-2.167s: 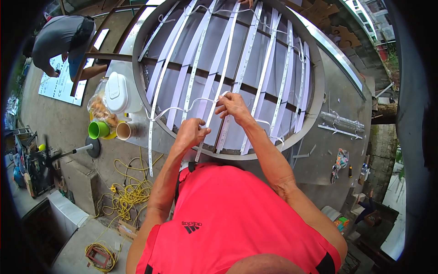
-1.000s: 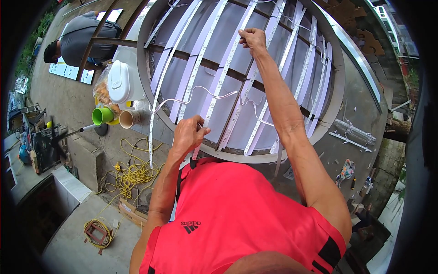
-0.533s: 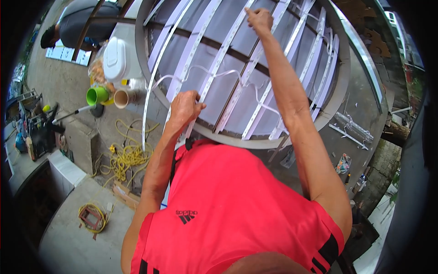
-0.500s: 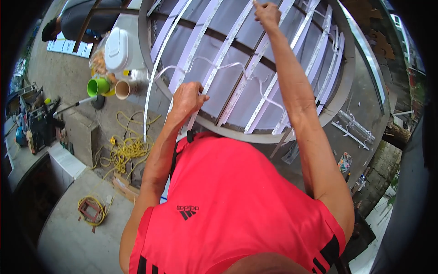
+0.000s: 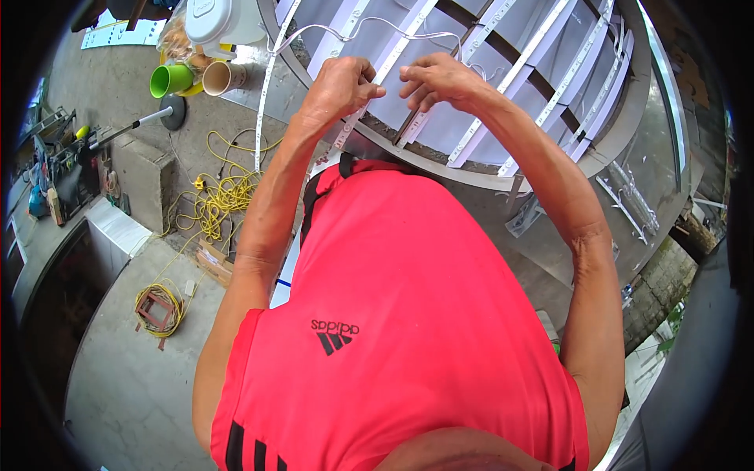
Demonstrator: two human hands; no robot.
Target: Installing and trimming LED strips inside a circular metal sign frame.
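Note:
A large round metal frame (image 5: 628, 133) lies before me, with several white strips (image 5: 518, 71) running across dark crossbars inside it. My left hand (image 5: 339, 85) pinches one white strip (image 5: 369, 86) near the frame's near rim. My right hand (image 5: 440, 78) is close beside it, fingers curled over the same strip end. A thin white wire (image 5: 393, 25) loops from strip to strip just beyond both hands.
A green cup (image 5: 171, 78) and a tan cup (image 5: 224, 77) lie by a white jug (image 5: 216, 20) at the upper left. Yellow cord (image 5: 224, 196) is tangled on the concrete floor, with a small coil (image 5: 157, 310) below it. Tools crowd the far left.
My right hand has come back from the far side of the frame to the near rim beside my left hand. The view has tilted down toward my body.

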